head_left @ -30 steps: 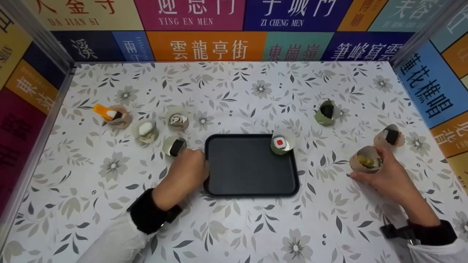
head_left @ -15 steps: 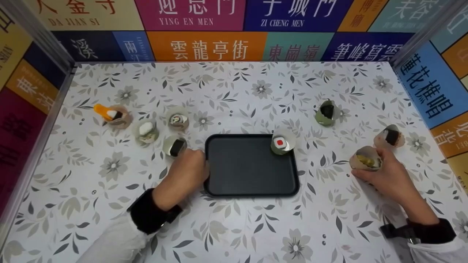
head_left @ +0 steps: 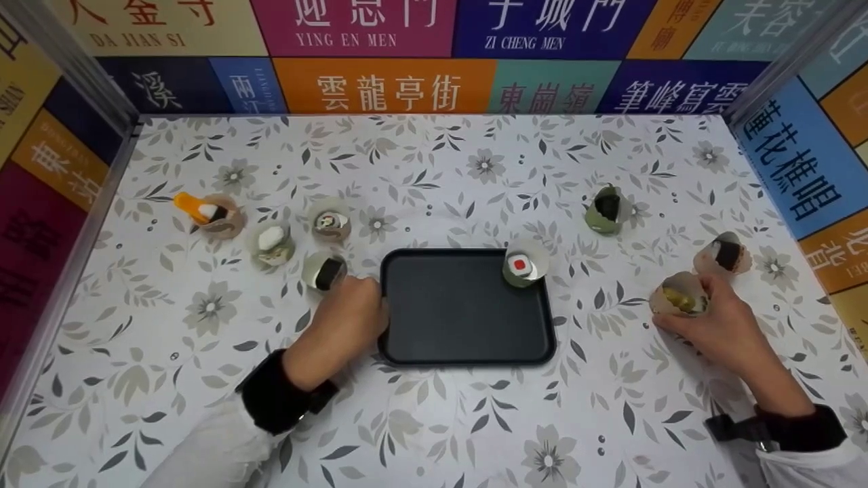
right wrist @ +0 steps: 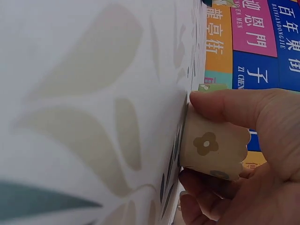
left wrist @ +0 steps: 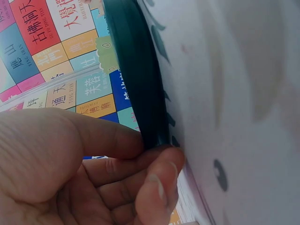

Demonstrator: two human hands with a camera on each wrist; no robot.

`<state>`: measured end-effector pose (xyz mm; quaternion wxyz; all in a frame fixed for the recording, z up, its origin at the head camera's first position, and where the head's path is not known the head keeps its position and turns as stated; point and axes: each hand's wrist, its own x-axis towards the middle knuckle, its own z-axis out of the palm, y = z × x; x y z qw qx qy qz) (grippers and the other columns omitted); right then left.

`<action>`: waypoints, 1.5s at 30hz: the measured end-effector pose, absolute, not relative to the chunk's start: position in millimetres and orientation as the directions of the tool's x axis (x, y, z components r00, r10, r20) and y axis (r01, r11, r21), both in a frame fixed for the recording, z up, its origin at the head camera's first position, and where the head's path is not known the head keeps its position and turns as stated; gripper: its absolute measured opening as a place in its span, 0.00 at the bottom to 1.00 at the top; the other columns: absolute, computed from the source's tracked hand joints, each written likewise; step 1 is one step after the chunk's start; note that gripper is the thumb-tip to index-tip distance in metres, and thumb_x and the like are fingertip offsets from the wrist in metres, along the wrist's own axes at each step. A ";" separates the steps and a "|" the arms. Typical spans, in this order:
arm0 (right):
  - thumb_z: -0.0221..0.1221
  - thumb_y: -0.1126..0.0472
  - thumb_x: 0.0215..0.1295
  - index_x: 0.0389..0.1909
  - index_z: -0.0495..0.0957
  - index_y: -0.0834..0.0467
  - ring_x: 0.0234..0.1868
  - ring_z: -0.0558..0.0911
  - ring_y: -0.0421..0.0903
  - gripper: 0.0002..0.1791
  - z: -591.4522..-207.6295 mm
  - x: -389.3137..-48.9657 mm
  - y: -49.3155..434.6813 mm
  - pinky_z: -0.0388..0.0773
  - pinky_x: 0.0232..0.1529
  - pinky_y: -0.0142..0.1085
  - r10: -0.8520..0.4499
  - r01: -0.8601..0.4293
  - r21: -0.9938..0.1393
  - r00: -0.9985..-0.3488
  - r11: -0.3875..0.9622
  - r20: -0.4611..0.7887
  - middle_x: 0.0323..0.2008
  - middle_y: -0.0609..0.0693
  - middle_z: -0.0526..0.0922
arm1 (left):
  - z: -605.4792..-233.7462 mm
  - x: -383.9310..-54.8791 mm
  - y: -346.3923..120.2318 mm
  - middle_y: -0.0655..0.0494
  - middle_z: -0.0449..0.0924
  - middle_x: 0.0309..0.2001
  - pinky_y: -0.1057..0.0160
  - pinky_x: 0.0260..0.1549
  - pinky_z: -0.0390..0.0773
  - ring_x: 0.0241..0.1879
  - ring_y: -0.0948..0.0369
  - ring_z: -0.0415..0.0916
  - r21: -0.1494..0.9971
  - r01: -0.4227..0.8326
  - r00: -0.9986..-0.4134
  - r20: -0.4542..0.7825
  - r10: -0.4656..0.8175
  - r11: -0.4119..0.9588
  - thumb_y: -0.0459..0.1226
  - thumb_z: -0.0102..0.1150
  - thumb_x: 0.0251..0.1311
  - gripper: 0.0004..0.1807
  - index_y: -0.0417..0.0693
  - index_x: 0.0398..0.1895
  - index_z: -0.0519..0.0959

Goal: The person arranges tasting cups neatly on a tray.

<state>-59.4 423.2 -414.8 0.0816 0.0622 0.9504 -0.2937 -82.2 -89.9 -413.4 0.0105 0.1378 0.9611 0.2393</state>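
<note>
My left hand [head_left: 346, 318] pinches the left rim of a black rectangular tray [head_left: 461, 312] between thumb and fingers; the left wrist view shows the tray's dark edge [left wrist: 138, 70] in that pinch. At the tray's far right corner sits a green paper cup [head_left: 521, 276] with a white piece bearing a red square. On the right, my right hand [head_left: 729, 332] holds a beige paper cup [head_left: 668, 308] with a yellow-green piece inside. Thumb and fingers grip opposite sides of this cup [right wrist: 211, 145], which has a brown flower print and stands on or just above the table.
Close behind the right hand is a pinkish cup [head_left: 722, 254] with a dark-wrapped piece. A green cup [head_left: 602, 217] stands farther back. Several cups are left of the tray, among them one with an orange-topped piece [head_left: 203, 210] and one [head_left: 315, 271] beside the left hand.
The right thumb has shifted very slightly along the beige cup, and the piece inside appears tilted a little differently. The left hand and the tray have stayed in place.
</note>
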 end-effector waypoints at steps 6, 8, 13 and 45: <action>0.73 0.44 0.62 0.82 0.31 0.66 0.64 0.65 0.83 0.69 -413.7 -60.4 423.1 0.67 0.53 0.67 0.054 0.172 -0.541 -0.973 0.823 -0.226 0.69 0.87 0.55 | -414.7 -82.0 -90.6 0.41 0.80 0.20 0.44 0.25 0.78 0.24 0.42 0.80 0.463 0.276 -0.959 0.068 0.276 0.842 0.27 0.60 0.56 0.13 0.42 0.15 0.76; 0.74 0.43 0.61 0.82 0.32 0.66 0.63 0.65 0.84 0.70 -413.6 -60.3 422.3 0.67 0.53 0.67 0.056 0.166 -0.536 -0.975 0.828 -0.216 0.69 0.87 0.55 | -414.5 -81.8 -90.6 0.41 0.80 0.21 0.44 0.25 0.78 0.24 0.41 0.81 0.465 0.277 -0.959 0.071 0.276 0.841 0.27 0.60 0.56 0.13 0.42 0.15 0.75; 0.73 0.42 0.62 0.83 0.35 0.66 0.62 0.67 0.84 0.68 -414.1 -60.6 420.8 0.68 0.50 0.66 0.059 0.154 -0.524 -0.979 0.838 -0.193 0.70 0.86 0.56 | -414.8 -82.1 -90.1 0.41 0.80 0.21 0.45 0.25 0.78 0.24 0.42 0.81 0.469 0.261 -0.962 0.051 0.269 0.844 0.26 0.59 0.55 0.13 0.42 0.14 0.75; 0.73 0.44 0.63 0.72 0.57 0.68 0.50 0.75 0.56 0.50 -375.6 -79.4 369.2 0.69 0.38 0.31 0.083 0.122 -0.586 -0.992 0.801 -0.093 0.57 0.66 0.74 | -415.5 -81.8 -91.3 0.42 0.78 0.18 0.44 0.24 0.77 0.23 0.42 0.79 0.460 0.309 -0.950 0.105 0.294 0.832 0.25 0.59 0.54 0.15 0.44 0.12 0.71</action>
